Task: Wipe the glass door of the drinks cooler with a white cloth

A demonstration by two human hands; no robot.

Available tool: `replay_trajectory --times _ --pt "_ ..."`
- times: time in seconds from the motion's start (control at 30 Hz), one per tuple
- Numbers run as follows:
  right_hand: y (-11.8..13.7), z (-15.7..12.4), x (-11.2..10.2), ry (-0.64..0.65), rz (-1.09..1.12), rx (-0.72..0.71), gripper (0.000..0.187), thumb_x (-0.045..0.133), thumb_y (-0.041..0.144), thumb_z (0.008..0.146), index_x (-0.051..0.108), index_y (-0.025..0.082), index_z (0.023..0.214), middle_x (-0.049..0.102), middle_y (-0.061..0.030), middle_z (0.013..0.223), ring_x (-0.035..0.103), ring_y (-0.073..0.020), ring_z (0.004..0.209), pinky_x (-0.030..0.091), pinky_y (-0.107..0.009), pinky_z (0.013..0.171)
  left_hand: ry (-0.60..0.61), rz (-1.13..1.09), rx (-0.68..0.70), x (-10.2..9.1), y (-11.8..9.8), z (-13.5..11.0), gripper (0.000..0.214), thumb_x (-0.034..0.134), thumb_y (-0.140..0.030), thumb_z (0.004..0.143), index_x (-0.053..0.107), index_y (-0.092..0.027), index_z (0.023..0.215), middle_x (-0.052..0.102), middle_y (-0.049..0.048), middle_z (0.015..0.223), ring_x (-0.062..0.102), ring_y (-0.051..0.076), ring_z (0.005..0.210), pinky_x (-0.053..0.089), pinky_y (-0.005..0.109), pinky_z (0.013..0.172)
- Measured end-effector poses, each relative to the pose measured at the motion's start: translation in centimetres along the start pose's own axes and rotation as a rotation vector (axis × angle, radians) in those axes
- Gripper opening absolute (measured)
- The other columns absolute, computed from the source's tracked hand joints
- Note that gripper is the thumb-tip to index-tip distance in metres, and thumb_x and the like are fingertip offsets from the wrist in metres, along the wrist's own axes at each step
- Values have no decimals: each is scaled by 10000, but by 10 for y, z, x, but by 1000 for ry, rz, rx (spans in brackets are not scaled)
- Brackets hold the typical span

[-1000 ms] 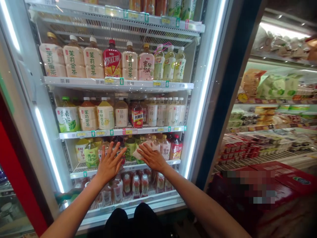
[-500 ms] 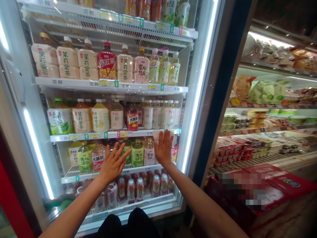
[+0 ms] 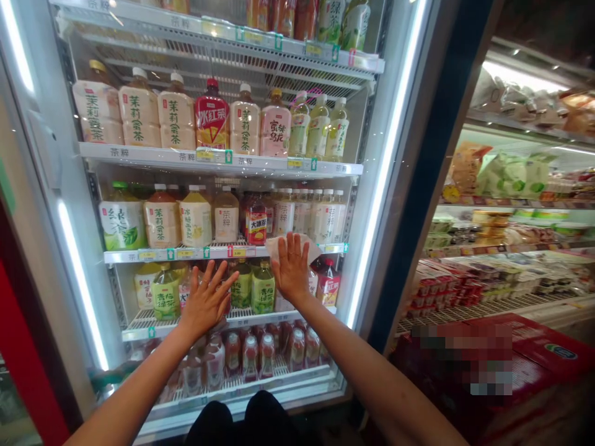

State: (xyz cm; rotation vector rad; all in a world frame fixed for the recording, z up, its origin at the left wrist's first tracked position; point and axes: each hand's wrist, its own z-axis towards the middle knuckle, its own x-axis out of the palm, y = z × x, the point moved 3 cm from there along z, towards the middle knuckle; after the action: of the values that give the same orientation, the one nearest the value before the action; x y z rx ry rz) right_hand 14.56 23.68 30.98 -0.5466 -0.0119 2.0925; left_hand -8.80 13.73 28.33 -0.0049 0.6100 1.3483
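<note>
My right hand (image 3: 292, 269) lies with straight fingers over a thin white cloth (image 3: 310, 246), holding it flat against the cooler's glass door (image 3: 297, 170). The cloth fans out above and beside the fingertips; the rest is hidden under the palm. Lower and to the left, my left hand (image 3: 207, 300) is open, its fingers spread, with nothing in it. It seems to rest on the glass, though contact is hard to make out. Behind the door, green tea bottles (image 3: 263, 288) stand on a shelf between the two hands.
Bottled drinks fill several shelves, such as a red-labelled bottle (image 3: 212, 118). A bright light strip (image 3: 388, 167) runs down the door's right side. To the right are an open chilled display (image 3: 515, 201) with packaged food and a dark red box (image 3: 525, 347). My knees (image 3: 260, 418) show at the bottom.
My right hand has moved left across the glass with the cloth, which now shows more fully. My left hand stays spread in nearly the same place. The view has shifted slightly.
</note>
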Motion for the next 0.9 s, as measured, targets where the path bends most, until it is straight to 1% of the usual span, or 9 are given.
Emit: replay_trajectory --times 0.07,0.2,0.27,0.4,0.47,0.63,0.7,0.83,0.9 --pt "14 -1 2 41 19 -93 751 435 314 1024 54 89 1631 56 -187 1701 -20 -339 1587 73 -677 1262 0 5 -6 -2 4 -3 718 607 -350 935 286 -327 1576 164 51 1692 44 298 1586 -11 581 1288" --pt "43 -13 2 134 80 -417 634 506 409 1008 278 346 1596 321 50 1664 178 -135 1575 229 -387 1296 1 21 -20 -8 14 -9 728 608 -351 932 277 -328 1579 168 56 1691 46 306 1584 -6 594 1285" --pt "46 -3 1 120 77 -397 625 478 386 1023 269 296 1605 315 8 1668 156 -159 1582 211 -426 1300 3 31 -32 -12 21 -12 725 605 -349 933 276 -335 1579 171 55 1690 45 306 1584 -3 600 1284" --pt "51 34 2 48 42 -182 700 395 302 1042 88 58 1622 91 -210 1691 -15 -354 1585 95 -709 1239 4 47 -63 -21 37 -17 713 594 -345 941 274 -344 1578 165 52 1693 47 311 1582 16 615 1280" --pt "62 39 4 59 50 -237 700 416 323 1039 114 91 1626 109 -172 1698 7 -336 1588 105 -674 1257 -1 52 -83 -25 44 -19 721 593 -340 940 264 -341 1581 152 55 1696 43 319 1581 24 627 1276" --pt "89 29 5 117 104 -506 621 480 388 1025 285 254 1600 325 -1 1660 178 -165 1577 227 -428 1294 -1 71 -113 -38 61 -30 727 588 -322 943 246 -343 1585 136 57 1698 36 315 1582 24 626 1277" --pt "91 42 3 102 110 -466 634 450 373 1037 238 221 1614 288 -37 1672 144 -193 1586 204 -473 1297 4 80 -123 -43 68 -35 721 583 -317 947 249 -344 1585 138 56 1698 38 314 1582 19 624 1277" --pt "102 77 4 49 109 -285 703 367 329 1051 55 73 1627 83 -187 1696 -3 -353 1587 95 -699 1243 6 88 -147 -52 82 -43 731 579 -304 948 232 -345 1589 118 52 1701 26 318 1581 17 634 1274" --pt "117 80 9 63 123 -341 709 382 344 1045 73 89 1630 96 -168 1699 23 -343 1589 105 -678 1255 -1 88 -161 -56 88 -46 738 577 -295 946 223 -346 1591 104 48 1704 15 320 1581 11 638 1272"
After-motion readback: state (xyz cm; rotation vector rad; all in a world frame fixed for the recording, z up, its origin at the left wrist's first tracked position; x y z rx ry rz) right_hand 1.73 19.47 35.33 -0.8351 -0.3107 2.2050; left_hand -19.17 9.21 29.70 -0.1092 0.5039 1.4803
